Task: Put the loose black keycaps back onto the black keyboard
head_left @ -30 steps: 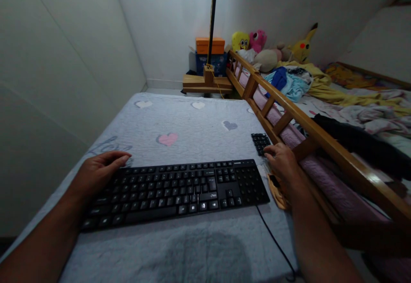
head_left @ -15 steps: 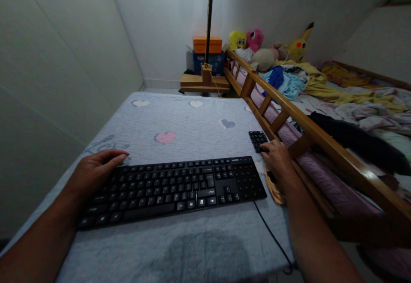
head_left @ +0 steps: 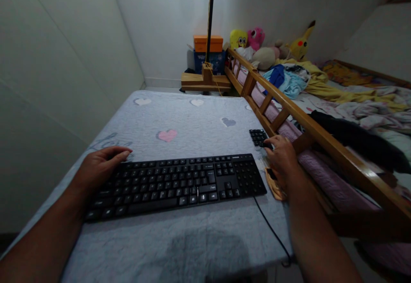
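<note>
A black full-size keyboard (head_left: 173,184) lies across the front of the cloth-covered table. Its number pad (head_left: 248,176) shows rows of small round posts in place of keycaps. My left hand (head_left: 101,163) rests over the keyboard's upper left corner, thumb and forefinger pressed together; whatever lies between them is hidden. At the right, loose black keycaps (head_left: 257,136) are laid out in a grid. My right hand (head_left: 281,152) is beside their lower right, its fingertips pinching one dark keycap (head_left: 268,145). An orange-yellow cloth-like item (head_left: 275,188) lies partly under my right wrist.
A black cable (head_left: 269,225) runs from the keyboard to the table's front right edge. Along the right stands a wooden bed rail (head_left: 308,120), with clothes and plush toys beyond it. Behind the table are an orange box (head_left: 208,43) and a wooden stand (head_left: 205,79) with a pole.
My right hand has drawn slightly up and right from the loose keycaps, and a dark keycap now shows at its fingertips. My left hand stays at the keyboard's upper left corner.
</note>
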`<state>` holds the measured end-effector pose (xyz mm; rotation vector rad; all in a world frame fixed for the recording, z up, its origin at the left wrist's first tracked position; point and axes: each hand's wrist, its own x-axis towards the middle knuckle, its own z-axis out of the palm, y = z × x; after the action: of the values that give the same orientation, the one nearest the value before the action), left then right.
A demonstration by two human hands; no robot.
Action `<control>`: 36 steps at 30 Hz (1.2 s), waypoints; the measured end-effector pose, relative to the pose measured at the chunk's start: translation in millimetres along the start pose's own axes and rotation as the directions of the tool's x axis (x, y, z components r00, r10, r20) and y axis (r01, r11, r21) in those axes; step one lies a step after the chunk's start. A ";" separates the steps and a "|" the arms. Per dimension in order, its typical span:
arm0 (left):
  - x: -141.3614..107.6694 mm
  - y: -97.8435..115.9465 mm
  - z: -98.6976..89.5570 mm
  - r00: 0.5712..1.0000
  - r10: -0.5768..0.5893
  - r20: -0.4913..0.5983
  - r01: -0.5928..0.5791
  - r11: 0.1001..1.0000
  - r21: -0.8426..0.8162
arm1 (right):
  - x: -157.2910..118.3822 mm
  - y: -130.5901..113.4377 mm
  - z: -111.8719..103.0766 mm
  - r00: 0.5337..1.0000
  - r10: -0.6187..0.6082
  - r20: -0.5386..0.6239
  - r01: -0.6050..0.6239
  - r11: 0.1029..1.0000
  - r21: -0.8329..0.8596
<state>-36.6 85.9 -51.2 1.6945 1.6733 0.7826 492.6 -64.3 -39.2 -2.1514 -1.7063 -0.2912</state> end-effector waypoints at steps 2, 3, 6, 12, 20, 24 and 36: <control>0.4 -1.5 0.2 1.000 -0.001 0.000 0.001 1.000 -0.007 | 0.5 -8.0 -11.3 1.000 0.006 -0.006 -0.005 0.997 0.073; 0.3 -1.7 0.2 1.000 -0.006 0.001 0.006 1.000 -0.012 | -0.5 -13.6 -18.0 1.000 0.016 -0.002 -0.015 0.993 0.118; -0.5 -0.3 -0.2 1.000 -0.022 0.006 0.022 1.000 -0.018 | -11.7 -35.1 -40.2 0.998 0.025 0.060 -0.041 0.959 0.282; -3.2 6.9 -0.2 1.000 -0.021 0.004 0.022 1.000 -0.014 | -58.8 -71.5 -66.3 0.959 -0.076 0.272 -0.092 0.826 0.556; -0.5 2.3 0.2 1.000 -0.008 0.015 0.008 1.000 -0.005 | -86.8 -74.2 -51.9 0.928 -0.025 0.371 -0.215 0.777 0.591; -1.0 2.1 -0.3 0.999 -0.024 0.023 0.025 0.999 -0.025 | -87.3 -77.5 -51.7 0.920 -0.028 0.391 -0.226 0.778 0.587; -5.8 9.6 -0.1 1.000 -0.010 0.018 0.011 1.000 -0.018 | -84.6 -82.4 -54.5 0.892 -0.148 0.426 -0.124 0.827 0.548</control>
<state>-30.8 80.2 -43.6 1.6742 1.6566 0.7731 396.3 -146.4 -9.1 -1.8263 -1.7396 0.7011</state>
